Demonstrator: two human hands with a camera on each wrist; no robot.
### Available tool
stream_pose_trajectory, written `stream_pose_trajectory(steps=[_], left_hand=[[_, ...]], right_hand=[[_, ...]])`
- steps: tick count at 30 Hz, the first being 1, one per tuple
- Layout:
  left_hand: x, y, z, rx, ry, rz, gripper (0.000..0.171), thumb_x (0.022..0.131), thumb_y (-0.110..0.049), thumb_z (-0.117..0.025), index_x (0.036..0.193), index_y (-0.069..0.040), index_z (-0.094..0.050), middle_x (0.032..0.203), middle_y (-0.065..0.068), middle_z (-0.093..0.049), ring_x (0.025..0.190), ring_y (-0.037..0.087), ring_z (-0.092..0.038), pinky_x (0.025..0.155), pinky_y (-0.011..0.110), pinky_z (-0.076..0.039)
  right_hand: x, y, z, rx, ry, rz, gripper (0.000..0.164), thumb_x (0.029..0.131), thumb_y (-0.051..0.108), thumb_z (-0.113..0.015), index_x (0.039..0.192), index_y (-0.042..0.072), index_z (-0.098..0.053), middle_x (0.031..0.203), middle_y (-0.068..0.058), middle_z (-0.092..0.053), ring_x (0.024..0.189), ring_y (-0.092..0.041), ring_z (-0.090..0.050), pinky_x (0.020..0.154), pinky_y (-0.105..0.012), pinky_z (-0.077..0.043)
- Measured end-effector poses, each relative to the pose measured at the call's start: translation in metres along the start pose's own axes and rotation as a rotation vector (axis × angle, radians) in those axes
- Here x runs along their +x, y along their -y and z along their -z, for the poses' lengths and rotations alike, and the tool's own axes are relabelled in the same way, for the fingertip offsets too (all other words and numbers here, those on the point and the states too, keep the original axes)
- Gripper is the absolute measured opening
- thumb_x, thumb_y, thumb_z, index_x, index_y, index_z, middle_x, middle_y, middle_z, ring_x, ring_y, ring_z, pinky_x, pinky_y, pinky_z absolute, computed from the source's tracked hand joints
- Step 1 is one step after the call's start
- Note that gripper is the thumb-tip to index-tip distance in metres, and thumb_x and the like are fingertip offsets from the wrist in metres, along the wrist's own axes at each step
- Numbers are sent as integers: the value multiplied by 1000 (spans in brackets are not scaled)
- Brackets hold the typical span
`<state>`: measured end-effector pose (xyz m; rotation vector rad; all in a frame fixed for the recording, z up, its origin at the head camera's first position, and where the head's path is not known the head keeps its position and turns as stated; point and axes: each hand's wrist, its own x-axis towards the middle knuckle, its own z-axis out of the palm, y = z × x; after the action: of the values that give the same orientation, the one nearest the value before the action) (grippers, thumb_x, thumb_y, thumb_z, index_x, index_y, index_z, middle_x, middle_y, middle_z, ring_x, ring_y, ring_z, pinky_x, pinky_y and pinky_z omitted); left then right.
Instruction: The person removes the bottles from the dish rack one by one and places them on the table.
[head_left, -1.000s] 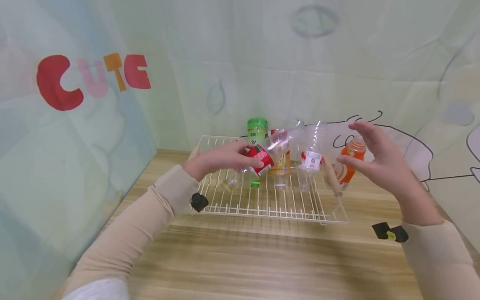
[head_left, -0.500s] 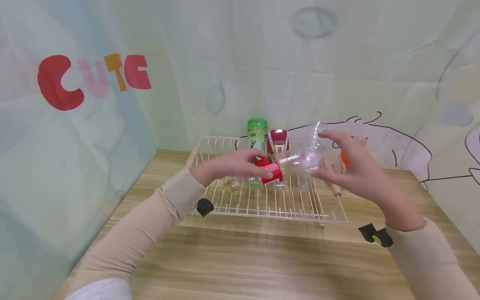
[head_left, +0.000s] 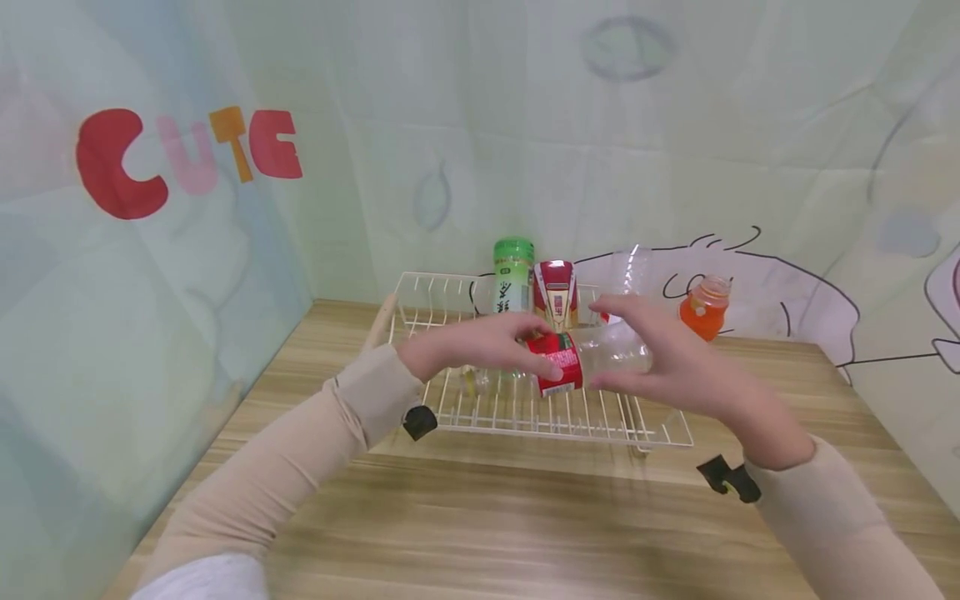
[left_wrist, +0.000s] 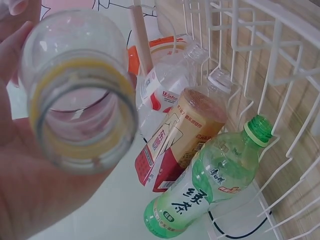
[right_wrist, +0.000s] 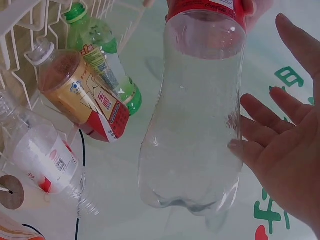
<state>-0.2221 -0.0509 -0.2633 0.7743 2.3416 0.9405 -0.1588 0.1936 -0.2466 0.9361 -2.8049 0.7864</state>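
Note:
My left hand [head_left: 498, 343] grips a clear plastic bottle [head_left: 611, 348] round its red label. The bottle lies roughly sideways above the wire rack [head_left: 525, 430], its base toward the right. In the left wrist view the uncapped mouth of the bottle [left_wrist: 80, 42] faces the camera, a yellow ring round its neck. My right hand [head_left: 678, 362] is at the base end, thumb and fingers spread apart. From the right wrist, the right hand [right_wrist: 292, 135] shows its fingers loosely extended along the bottle's side; whether they press it I cannot tell.
On the rack lean a green tea bottle [head_left: 513, 271], a red-and-gold bottle [head_left: 555, 293] and a clear bottle with a white-and-red label [right_wrist: 50, 155]. An orange bottle [head_left: 705, 308] stands right of the rack. A wooden handle [head_left: 381, 323] sits on the rack's left side.
My left hand has carried the clear bottle rightward and slightly down. My right hand has come left and down to the bottle's base end, uncovering the orange bottle.

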Motion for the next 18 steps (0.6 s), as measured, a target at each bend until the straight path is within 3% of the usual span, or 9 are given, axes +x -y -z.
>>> stream_pose_trajectory(steps=[12,15,18], left_hand=[[1,-1,-6,26,53,-48,59,85,-42,-70,135,-17,-50,120,-3,-57,108,17,-53,84,30,-51],[3,-1,-8,38,62,-59,59,85,-41,-70,135,-16,-50,119,-3,-57,108,17,-53,84,31,-51],[4,-2,-10,45,74,-63,59,85,-42,-70,135,-17,-51,119,-3,-56,108,18,-52,84,32,-50]], right_hand=[[0,-5,-11,-44,70,-10,74,79,36,-79,141,16,-44,142,-5,-48,131,-29,-42,96,-56,-45],[1,-6,-13,-50,98,-19,75,78,39,-79,141,15,-46,140,-5,-51,129,-28,-45,99,-57,-42],[1,-6,-15,-48,118,-18,73,77,39,-80,139,15,-48,137,-4,-54,127,-27,-48,107,-62,-28]])
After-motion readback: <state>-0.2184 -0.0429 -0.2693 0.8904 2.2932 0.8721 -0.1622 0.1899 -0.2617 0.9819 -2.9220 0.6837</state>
